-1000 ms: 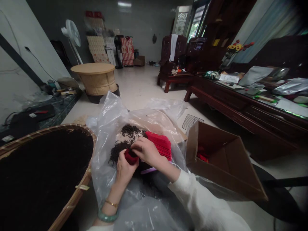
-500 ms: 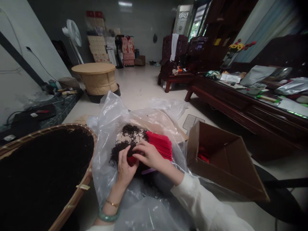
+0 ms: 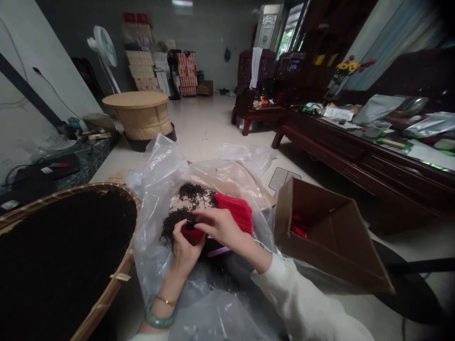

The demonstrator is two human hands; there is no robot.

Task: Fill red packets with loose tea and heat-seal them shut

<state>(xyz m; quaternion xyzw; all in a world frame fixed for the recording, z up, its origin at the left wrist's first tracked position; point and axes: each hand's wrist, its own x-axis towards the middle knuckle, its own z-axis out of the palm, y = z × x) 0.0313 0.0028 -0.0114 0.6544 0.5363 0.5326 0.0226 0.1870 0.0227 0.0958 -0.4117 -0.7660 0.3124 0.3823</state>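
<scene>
A person's left hand curls around a small red pouch, its dark mouth turned upward, just below the centre of the frame. The right hand reaches in from the right, thumb and fingers bent close together at the pouch's mouth; from where I stand, I cannot tell whether they pinch the rim or something in it. The pouch sits between the two hands, cradled by the left and lying at the right's fingertips; fingers cover too much of it to tell its long axis.

Dark, twisted leaves lie in loose heaps just beyond the left hand, the nearer of the two to them. A row of red packets stands close beyond the right hand, running from upper left to lower right. A purple strip shows beneath the right wrist.

Clear plastic sheeting rises in folds around the heaps. At the lower left of the frame, a broad woven tray holds a dark mass; at the lower right, an open cardboard box has red pieces inside.
</scene>
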